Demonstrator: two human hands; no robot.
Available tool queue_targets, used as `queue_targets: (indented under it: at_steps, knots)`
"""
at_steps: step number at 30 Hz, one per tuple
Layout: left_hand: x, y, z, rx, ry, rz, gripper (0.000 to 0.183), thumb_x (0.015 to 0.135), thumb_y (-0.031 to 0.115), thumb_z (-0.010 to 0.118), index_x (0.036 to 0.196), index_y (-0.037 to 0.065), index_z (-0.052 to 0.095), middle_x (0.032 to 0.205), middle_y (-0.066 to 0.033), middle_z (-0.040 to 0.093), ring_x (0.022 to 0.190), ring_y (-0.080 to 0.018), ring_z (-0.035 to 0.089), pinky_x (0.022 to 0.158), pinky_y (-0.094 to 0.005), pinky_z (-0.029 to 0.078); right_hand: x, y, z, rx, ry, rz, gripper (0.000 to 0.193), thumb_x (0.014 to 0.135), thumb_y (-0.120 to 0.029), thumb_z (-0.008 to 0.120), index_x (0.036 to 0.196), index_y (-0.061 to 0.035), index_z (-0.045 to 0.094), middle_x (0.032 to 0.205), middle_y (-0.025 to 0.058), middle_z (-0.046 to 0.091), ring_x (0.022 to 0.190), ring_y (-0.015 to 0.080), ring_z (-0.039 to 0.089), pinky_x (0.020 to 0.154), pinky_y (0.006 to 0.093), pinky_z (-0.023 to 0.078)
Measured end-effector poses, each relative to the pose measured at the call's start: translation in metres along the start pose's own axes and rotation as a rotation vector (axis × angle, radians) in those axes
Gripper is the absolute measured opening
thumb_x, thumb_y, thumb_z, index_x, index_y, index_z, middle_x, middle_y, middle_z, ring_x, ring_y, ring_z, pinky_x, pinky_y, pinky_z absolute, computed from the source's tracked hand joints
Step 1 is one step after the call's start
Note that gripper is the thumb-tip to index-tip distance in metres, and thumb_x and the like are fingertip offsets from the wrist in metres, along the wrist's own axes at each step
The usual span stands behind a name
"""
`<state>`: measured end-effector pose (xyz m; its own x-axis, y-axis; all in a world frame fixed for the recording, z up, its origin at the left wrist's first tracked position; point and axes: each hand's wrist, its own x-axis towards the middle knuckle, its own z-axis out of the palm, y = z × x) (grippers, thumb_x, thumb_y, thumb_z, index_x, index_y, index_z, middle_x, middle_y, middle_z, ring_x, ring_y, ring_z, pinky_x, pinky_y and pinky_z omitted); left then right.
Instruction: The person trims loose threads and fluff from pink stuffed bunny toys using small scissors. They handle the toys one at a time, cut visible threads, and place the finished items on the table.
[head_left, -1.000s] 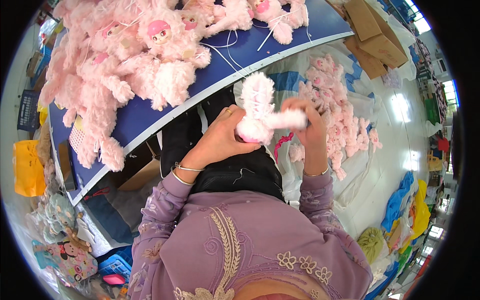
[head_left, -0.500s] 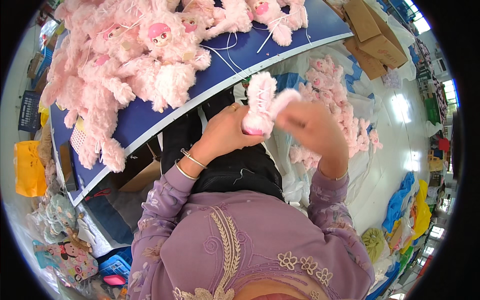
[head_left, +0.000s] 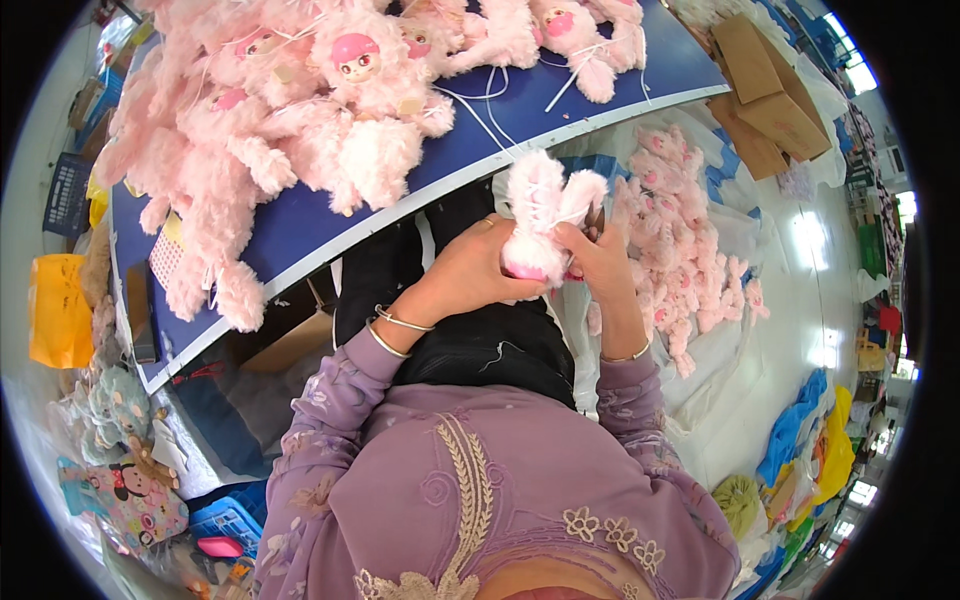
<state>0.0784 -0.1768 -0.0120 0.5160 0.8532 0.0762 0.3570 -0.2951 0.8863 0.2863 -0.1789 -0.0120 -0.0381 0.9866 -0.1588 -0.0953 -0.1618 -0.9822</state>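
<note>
In front of my lap I hold a small pale pink plush rabbit-eared toy piece [head_left: 533,205], its two fluffy ears up and white thread laced along its back. A brighter pink patch shows at its lower end. My left hand [head_left: 468,265] is wrapped round its lower left side. With the fingers of my right hand [head_left: 603,262] I grip its right side below the ear; the fingertips are partly hidden. Beyond, on the blue table [head_left: 290,240], lies a heap of pink plush dolls [head_left: 345,150], some with faces showing and loose white strings [head_left: 482,118].
To the right, many pink plush pieces [head_left: 680,240] lie on plastic sheeting on the floor. An opened cardboard box [head_left: 775,85] stands behind them. At left are a yellow bag [head_left: 58,310] and a blue basket [head_left: 228,525]. The table's pale edge [head_left: 340,245] runs close to my left hand.
My right hand, blurred and apart from the lower body of the piece before, has come in left and now grips its side. The right ear stands more upright. The whole view has shifted slightly.
</note>
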Motion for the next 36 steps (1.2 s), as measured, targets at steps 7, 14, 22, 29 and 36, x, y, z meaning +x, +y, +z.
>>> queue_targets:
  at_steps: [7, 14, 22, 29, 36]
  knots:
    - [-0.021, 0.004, -0.050, 0.050, 0.258, 0.229, 0.048, 0.077, 0.012, 0.075, 0.121, 0.004, 0.057, 0.123, -0.0147, 0.057, 0.114, -0.0300, 0.055, 0.094, -0.0366, 0.047, 0.010, -0.003, -0.103, -0.165, 0.717, -0.143, 0.033, 0.090, -0.021, 0.068, 0.110, 0.0037, 0.062, 0.077, 0.0011, 0.059, 0.062, 0.0075, 0.052, 0.051, 0.0239, 0.042]
    - [-0.044, 0.004, -0.093, 0.261, 0.627, 0.176, 0.040, 0.077, 0.003, 0.072, 0.114, 0.005, 0.058, 0.120, -0.0111, 0.057, 0.095, -0.0226, 0.060, 0.076, -0.0320, 0.051, -0.025, 0.007, -0.244, 0.373, 1.095, -0.220, 0.037, 0.089, 0.002, 0.050, 0.126, 0.0019, 0.055, 0.126, 0.0159, 0.060, 0.057, 0.0075, 0.043, 0.047, 0.0192, 0.032]
    - [-0.037, 0.001, -0.116, 0.796, 0.653, -0.053, 0.054, 0.068, 0.007, 0.070, 0.121, 0.012, 0.058, 0.132, -0.0122, 0.049, 0.126, -0.0340, 0.040, 0.107, -0.0462, 0.032, 0.014, 0.040, -0.072, -0.178, 0.246, 0.071, 0.019, 0.093, -0.016, 0.061, 0.102, -0.0016, 0.067, 0.064, -0.0027, 0.056, 0.045, 0.0020, 0.032, 0.041, 0.0202, 0.025]
    - [-0.076, 0.022, -0.116, 0.384, 0.861, -0.023, 0.049, 0.066, 0.002, 0.063, 0.114, -0.001, 0.053, 0.110, -0.0140, 0.056, 0.103, -0.0265, 0.058, 0.091, -0.0348, 0.046, 0.026, 0.022, -0.016, -0.259, -0.089, -0.010, 0.023, 0.097, -0.023, 0.056, 0.101, -0.0020, 0.065, 0.085, 0.0006, 0.068, 0.050, 0.0010, 0.038, 0.045, 0.0202, 0.030]
    - [-0.091, 0.009, -0.042, -0.785, 0.953, -0.076, 0.047, 0.077, 0.003, 0.056, 0.123, 0.002, 0.046, 0.108, -0.0042, 0.057, 0.095, -0.0116, 0.055, 0.087, -0.0266, 0.046, 0.003, 0.001, 0.042, 0.266, -0.379, 0.157, 0.036, 0.101, -0.030, 0.048, 0.120, 0.0007, 0.051, 0.096, 0.0119, 0.065, 0.048, 0.0031, 0.031, 0.043, 0.0200, 0.026]
